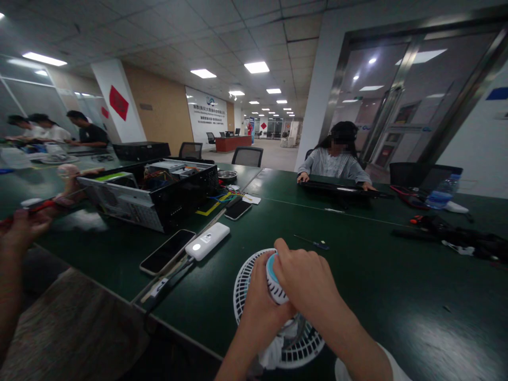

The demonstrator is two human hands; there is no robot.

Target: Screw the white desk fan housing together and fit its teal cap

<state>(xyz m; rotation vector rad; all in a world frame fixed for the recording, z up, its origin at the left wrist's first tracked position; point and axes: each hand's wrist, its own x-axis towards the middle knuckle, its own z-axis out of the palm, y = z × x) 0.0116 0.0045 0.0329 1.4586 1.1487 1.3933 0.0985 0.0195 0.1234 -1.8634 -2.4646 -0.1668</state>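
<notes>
Two hands hold a white desk fan (244, 288) lying on the green worktop (397, 307): the right hand (305, 280) has its fingers (283, 254) closed over the blue-and-white hub, and the left hand (260, 312) seems to grip it from below, though the view there is poor. A small screwdriver (313, 243) lies just beyond the fan, and a white power bank (207, 241) lies to its left. At the left edge, a co-worker's hand (24, 230) holds a red-handled tool (42, 206).

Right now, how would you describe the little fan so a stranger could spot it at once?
Find the long dark green table and look at its near edge, right of the white power bank. The white fan there has a round grille and a blue-rimmed hub, and the left hand and right hand grip it.
</notes>
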